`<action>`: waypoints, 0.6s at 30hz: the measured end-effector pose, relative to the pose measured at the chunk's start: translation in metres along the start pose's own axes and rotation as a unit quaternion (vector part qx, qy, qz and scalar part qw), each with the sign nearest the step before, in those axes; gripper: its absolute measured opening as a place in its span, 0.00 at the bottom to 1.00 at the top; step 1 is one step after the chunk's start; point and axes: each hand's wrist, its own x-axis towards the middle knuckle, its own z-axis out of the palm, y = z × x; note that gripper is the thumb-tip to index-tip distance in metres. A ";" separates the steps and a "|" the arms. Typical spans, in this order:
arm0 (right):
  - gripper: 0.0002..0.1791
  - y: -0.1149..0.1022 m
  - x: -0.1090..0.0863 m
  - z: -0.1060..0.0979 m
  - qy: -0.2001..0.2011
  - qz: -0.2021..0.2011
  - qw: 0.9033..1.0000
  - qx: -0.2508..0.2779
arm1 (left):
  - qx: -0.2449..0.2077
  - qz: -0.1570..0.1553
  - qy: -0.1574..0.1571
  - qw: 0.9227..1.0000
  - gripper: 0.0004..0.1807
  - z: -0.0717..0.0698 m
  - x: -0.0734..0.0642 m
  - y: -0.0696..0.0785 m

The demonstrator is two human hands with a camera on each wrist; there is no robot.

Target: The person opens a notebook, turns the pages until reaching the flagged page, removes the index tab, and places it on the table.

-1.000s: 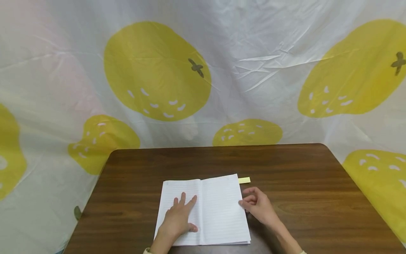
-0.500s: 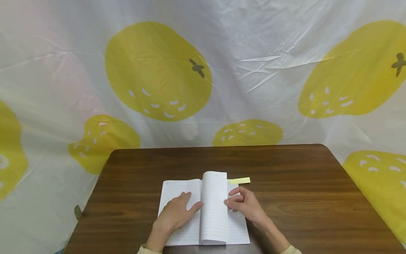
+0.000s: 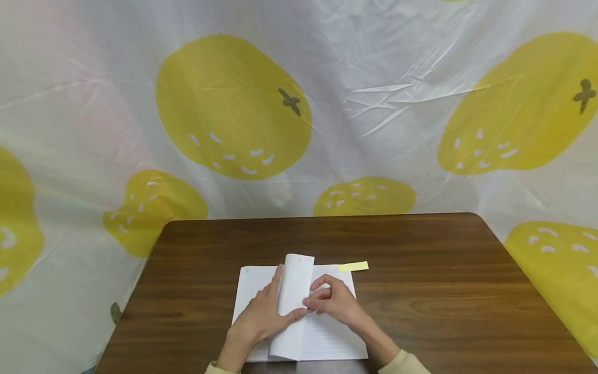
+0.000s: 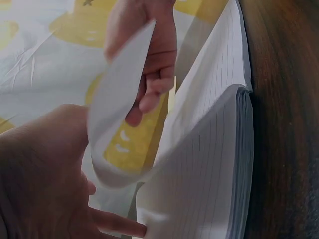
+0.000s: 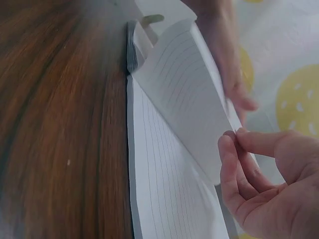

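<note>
An open lined notebook [image 3: 334, 337] lies on the table, with one page [image 3: 294, 283] lifted and curving over toward the left. My right hand [image 3: 340, 302] pinches that page at its outer edge between thumb and fingertips, which the right wrist view shows closely. My left hand [image 3: 258, 318] is over the left page with its fingers extended, and its thumb reaches across the lifted page. In the left wrist view, one fingertip touches the left page [image 4: 174, 199]. A yellow sticky tab [image 3: 353, 266] projects from the right page's top corner.
The brown wooden table [image 3: 444, 291] extends around the notebook on both sides and behind it. A pale curtain [image 3: 374, 119] with yellow fruit prints hangs along the table's far edge.
My right hand has moved left, lifting the page from the right side and carrying it over the spine. My left hand's thumb has come onto the page. More of the yellow tab shows.
</note>
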 end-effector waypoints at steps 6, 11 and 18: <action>0.18 0.000 0.009 0.013 -0.016 -0.011 1.000 -0.004 | -0.009 -0.001 -0.007 1.000 0.67 0.000 -0.002 0.002; 0.17 0.001 0.013 0.019 -0.030 -0.011 0.999 -0.013 | -0.008 -0.009 -0.021 1.000 0.71 0.002 -0.006 0.005; 0.16 -0.001 0.012 0.021 -0.041 -0.009 0.999 -0.025 | 0.006 0.003 -0.025 1.000 0.72 0.002 -0.007 0.003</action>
